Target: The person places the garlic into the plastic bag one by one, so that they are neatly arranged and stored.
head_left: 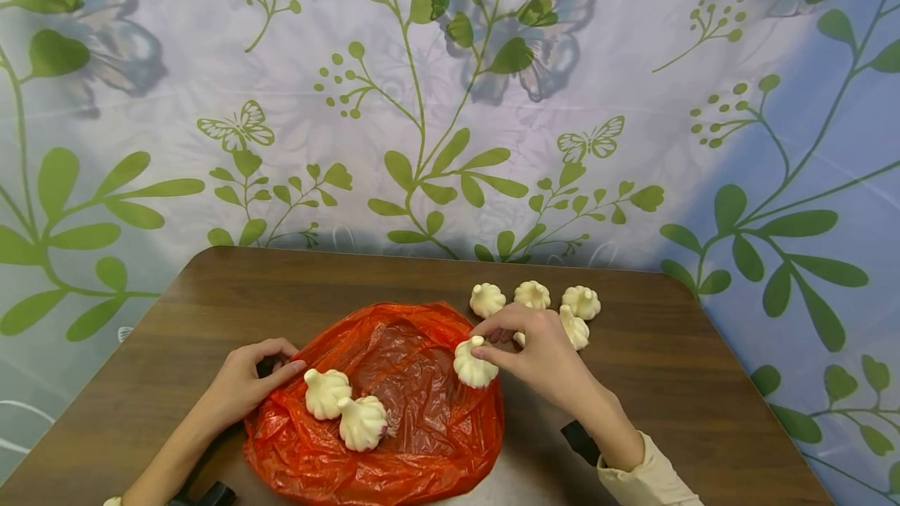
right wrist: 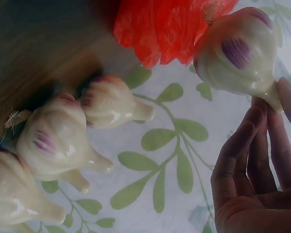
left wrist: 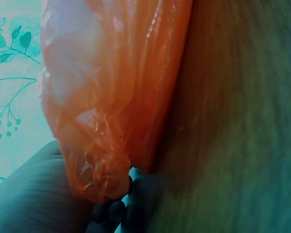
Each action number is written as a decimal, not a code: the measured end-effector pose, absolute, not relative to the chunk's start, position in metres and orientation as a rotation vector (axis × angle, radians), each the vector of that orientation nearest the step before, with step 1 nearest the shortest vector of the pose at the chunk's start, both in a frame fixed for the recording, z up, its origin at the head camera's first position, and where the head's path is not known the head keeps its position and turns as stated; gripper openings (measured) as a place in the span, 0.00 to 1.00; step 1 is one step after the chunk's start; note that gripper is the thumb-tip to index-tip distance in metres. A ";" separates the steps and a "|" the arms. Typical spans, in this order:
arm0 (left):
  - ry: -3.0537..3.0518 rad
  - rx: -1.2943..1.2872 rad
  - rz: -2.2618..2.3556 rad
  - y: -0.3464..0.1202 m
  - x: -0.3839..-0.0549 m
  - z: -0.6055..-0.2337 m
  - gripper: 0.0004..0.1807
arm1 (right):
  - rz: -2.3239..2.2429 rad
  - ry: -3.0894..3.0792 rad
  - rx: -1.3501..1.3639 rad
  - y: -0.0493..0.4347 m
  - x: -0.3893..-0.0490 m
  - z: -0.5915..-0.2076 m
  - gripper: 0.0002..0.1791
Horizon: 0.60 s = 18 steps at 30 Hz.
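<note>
A red plastic bag [head_left: 422, 404] lies spread open on the table, with two garlic bulbs [head_left: 362, 422] inside on its left. My left hand [head_left: 246, 381] pinches the bag's left rim; in the left wrist view a bunched edge of the bag [left wrist: 102, 170] sits between thumb and fingers. By its stem, my right hand [head_left: 537, 350] holds another garlic bulb [head_left: 474, 363] over the bag's right rim. The right wrist view shows that held bulb [right wrist: 240, 53], cream with purple streaks, pinched between thumb and fingertips.
Several more garlic bulbs [head_left: 532, 295] stand grouped on the table behind my right hand, partly hidden by it. The brown wooden table [head_left: 281, 279] meets a wall cloth [head_left: 436, 100] printed with leaves and butterflies at its back edge.
</note>
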<state>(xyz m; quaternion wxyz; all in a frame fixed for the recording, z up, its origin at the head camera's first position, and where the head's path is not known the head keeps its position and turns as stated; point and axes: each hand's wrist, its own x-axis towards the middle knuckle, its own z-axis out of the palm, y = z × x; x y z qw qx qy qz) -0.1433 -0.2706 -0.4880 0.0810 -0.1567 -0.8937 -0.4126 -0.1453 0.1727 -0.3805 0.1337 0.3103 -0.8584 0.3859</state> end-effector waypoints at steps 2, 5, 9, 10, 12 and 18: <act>-2.670 -0.470 -1.236 -0.271 -0.143 -0.488 0.06 | 1.114 -2.495 0.903 0.171 -0.145 -0.381 0.10; -2.669 -0.474 -1.242 -0.271 -0.143 -0.488 0.05 | 1.100 -2.501 0.898 0.169 -0.144 -0.381 0.10; -2.669 -0.478 -1.244 -0.271 -0.143 -0.489 0.04 | 1.095 -2.506 0.897 0.167 -0.143 -0.380 0.10; -2.669 -0.478 -1.243 -0.271 -0.143 -0.489 0.04 | 1.098 -2.506 0.902 0.167 -0.142 -0.380 0.10; -2.669 -0.475 -1.242 -0.271 -0.143 -0.489 0.04 | 1.108 -2.501 0.920 0.165 -0.141 -0.380 0.10; -2.667 -0.470 -1.241 -0.271 -0.143 -0.489 0.05 | 1.087 -2.463 0.989 0.159 -0.137 -0.379 0.10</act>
